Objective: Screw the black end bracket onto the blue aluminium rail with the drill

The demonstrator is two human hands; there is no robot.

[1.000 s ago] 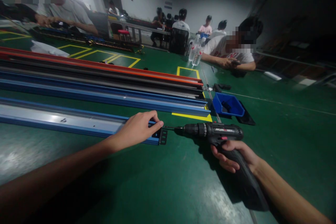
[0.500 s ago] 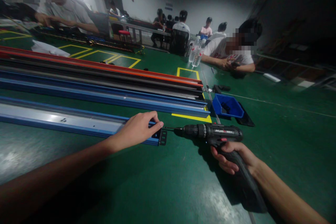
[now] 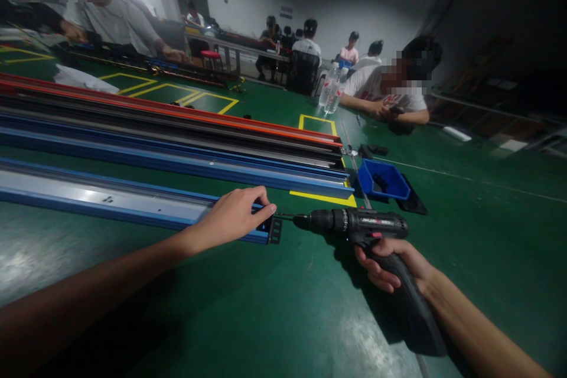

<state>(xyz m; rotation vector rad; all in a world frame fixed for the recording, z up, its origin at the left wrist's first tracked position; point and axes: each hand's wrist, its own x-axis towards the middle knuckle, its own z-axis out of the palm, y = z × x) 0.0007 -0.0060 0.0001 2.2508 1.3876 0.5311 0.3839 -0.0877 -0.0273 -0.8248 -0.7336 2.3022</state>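
Note:
A black cordless drill (image 3: 376, 224) is held by its handle in my right hand (image 3: 394, 266), fingers wrapped round the grip. Its long thin bit (image 3: 286, 215) points left. My left hand (image 3: 234, 212) lies over the right end of a blue-edged metal rail (image 3: 146, 195), thumb and forefinger pinched close to the bit's tip. Whatever is between those fingertips is too small or hidden to make out. A black slotted end bracket (image 3: 275, 231) sticks out from the rail's end, just below my thumb.
Blue, black and orange rails (image 3: 266, 156) lie behind the rail on the green table (image 3: 266, 319). A blue bin (image 3: 383, 180) holds dark parts at the right. Bottles (image 3: 332, 91) stand farther back. A person (image 3: 407, 88) sits across; another (image 3: 128, 23) works at the left.
My hands, the drill and the rail keep almost the same place. At the back left, the other person's hand has moved right and down along the parts there.

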